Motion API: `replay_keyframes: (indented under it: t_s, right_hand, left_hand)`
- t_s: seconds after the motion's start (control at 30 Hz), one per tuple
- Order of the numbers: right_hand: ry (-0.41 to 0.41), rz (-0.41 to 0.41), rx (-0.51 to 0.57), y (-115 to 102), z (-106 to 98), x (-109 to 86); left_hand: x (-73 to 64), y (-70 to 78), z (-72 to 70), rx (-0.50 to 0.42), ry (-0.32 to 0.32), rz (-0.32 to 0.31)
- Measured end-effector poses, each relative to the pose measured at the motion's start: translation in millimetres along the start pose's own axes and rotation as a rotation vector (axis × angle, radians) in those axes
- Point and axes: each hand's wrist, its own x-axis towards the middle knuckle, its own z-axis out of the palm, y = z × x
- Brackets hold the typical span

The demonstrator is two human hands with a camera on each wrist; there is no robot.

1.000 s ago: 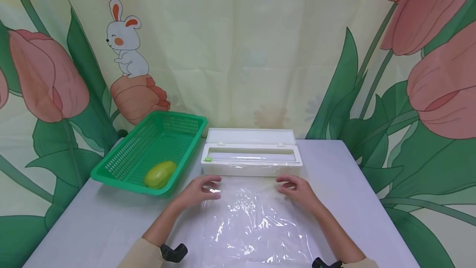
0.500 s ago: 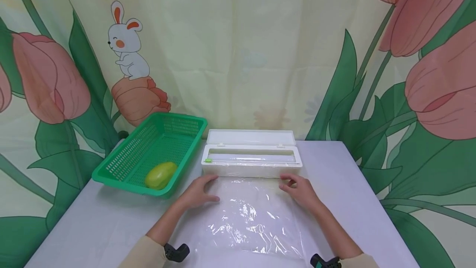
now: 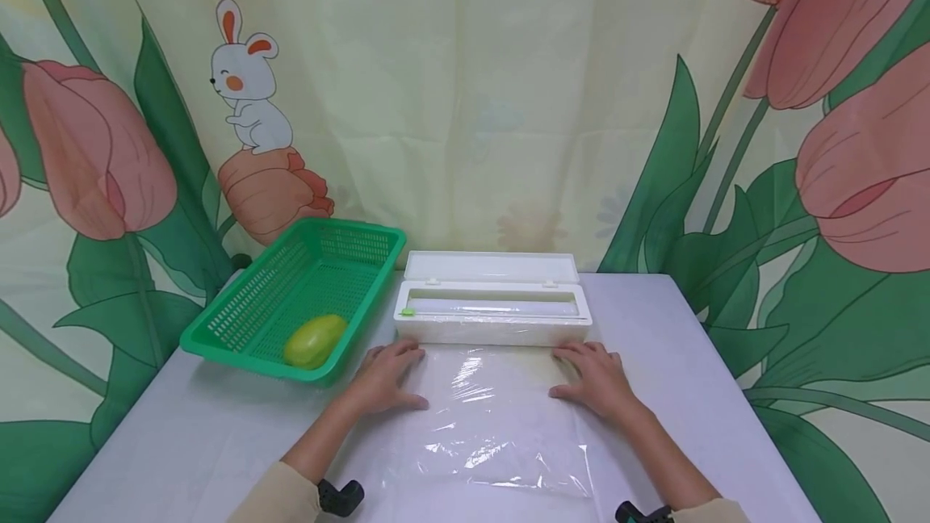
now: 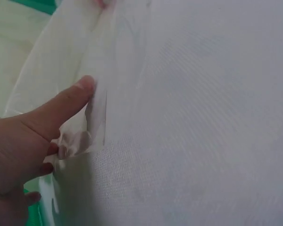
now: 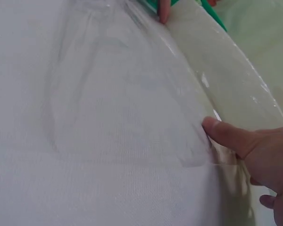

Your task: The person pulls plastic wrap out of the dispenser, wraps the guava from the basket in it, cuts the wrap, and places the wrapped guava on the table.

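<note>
At the far left corner of the cloth-covered tabletop (image 3: 676, 361), a green basket (image 3: 316, 285) is set aslant, and a yellow-green fruit (image 3: 315, 341) is held in its near end. Beside it, the left hand (image 3: 385, 380) is placed at the box's left end, thumb and fingers spread wide, the clear wrap touched by its thumb (image 4: 70, 101). Near the middle of the far edge, the white box (image 3: 490, 286) is seen with its lid (image 3: 494, 268) raised and a roll (image 3: 494, 307) inside. The wrap (image 3: 487, 426) is drawn over the box's front and spread toward the near edge. At the box's right end, the right hand (image 3: 599, 382) is likewise spread wide, its thumb (image 5: 226, 134) laid against the wrap.
</note>
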Motion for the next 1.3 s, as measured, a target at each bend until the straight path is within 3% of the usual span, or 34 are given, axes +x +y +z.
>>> replay_keyframes:
  t_s: [0.17,0.53,0.87,0.97,1.2,1.3]
  right_hand:
    - [-0.003,-0.003,-0.034,2.4,-0.9,-3.0]
    - [-0.004,-0.006,-0.026,8.9,1.3,-9.6]
    - [0.002,-0.005,-0.007,14.0,1.5,-12.4]
    - [0.015,-0.005,0.003,14.8,0.7,-11.9]
    - [0.043,-0.020,0.039,18.5,1.5,-12.9]
    - [0.051,-0.034,0.055,21.1,2.2,-13.5]
  left_hand:
    - [-2.3,0.8,1.5,0.083,0.001,-0.008]
    - [-8.9,1.8,3.3,0.069,0.019,0.017]
    - [-7.5,5.7,3.4,0.144,-0.023,-0.034]
    - [-5.6,1.7,4.0,0.119,-0.013,-0.033]
    - [-6.9,-13.2,6.9,-0.072,0.051,0.013]
    - [-8.9,-16.8,7.1,-0.098,0.074,0.031]
